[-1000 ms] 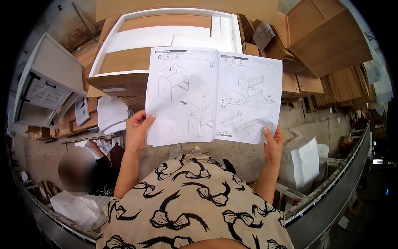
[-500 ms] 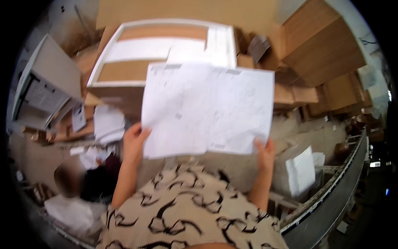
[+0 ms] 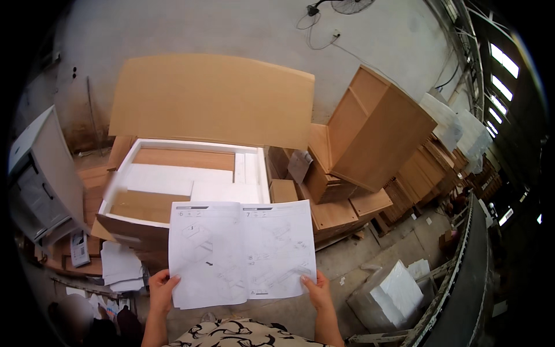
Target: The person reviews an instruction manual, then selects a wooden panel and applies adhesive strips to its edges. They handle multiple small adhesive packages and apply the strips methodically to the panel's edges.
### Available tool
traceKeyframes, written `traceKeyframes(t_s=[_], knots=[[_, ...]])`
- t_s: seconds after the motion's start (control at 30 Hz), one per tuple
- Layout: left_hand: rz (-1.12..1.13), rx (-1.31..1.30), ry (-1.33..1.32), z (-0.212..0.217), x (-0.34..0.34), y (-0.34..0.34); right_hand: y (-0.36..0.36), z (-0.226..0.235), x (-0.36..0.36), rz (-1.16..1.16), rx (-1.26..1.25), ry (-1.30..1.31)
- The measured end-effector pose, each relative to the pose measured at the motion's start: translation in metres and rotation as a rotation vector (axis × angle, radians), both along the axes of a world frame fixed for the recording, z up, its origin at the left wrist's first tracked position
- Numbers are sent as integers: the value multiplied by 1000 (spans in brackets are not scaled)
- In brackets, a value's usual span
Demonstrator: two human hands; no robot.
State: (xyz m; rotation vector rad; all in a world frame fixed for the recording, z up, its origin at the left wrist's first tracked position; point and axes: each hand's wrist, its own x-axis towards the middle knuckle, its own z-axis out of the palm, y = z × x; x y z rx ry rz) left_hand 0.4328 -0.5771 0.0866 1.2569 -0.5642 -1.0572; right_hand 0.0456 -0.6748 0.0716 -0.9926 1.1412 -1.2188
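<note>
An opened instruction booklet (image 3: 243,254) with line drawings of furniture parts is spread between my two hands. My left hand (image 3: 163,287) pinches its lower left edge, thumb on the page. At the lower right edge, my right hand (image 3: 317,290) grips it the same way; the fingers behind the paper are hidden. Just beyond the booklet lies an opened cardboard carton (image 3: 134,234) with a white foam border (image 3: 124,168). Inside it are flat white panels (image 3: 167,174) and a wood-coloured board (image 3: 185,157). The carton's brown flap (image 3: 214,98) stands raised at the back.
A white cabinet (image 3: 46,173) stands at the left, near loose white sheets (image 3: 121,266). Wooden cabinet pieces (image 3: 381,133) are stacked to the right. A wrapped white block (image 3: 390,295) sits beside a dark conveyor (image 3: 457,289). Another person (image 3: 78,315) is at the lower left.
The view has tilted up, showing more wall and the raised flap. The booklet now appears lower and its drawings are sharper. Both hands still hold it.
</note>
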Motion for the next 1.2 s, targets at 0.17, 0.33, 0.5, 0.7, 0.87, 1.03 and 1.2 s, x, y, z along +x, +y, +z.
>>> traceKeyframes(t_s=[0.17,0.33,0.5,0.7,0.87,1.03,1.2], knots=[[-78,28,-131,-3,5,-5,-10,-2,2,35,-28,50],[-165,7,-54,12,-11,-9,-5,1,4,52,-24,14],[-210,-17,45,8,-20,-6,-1,-3,7,70,26,-10],[-300,-59,-65,8,-31,-12,4,-5,14,69,30,-13],[-335,-25,-182,17,-39,-27,5,-1,15,77,84,40],[-358,0,-356,7,-46,-35,-8,-5,18,99,79,146],[-482,-318,-690,48,-96,-45,-1,3,-10,35,19,111]])
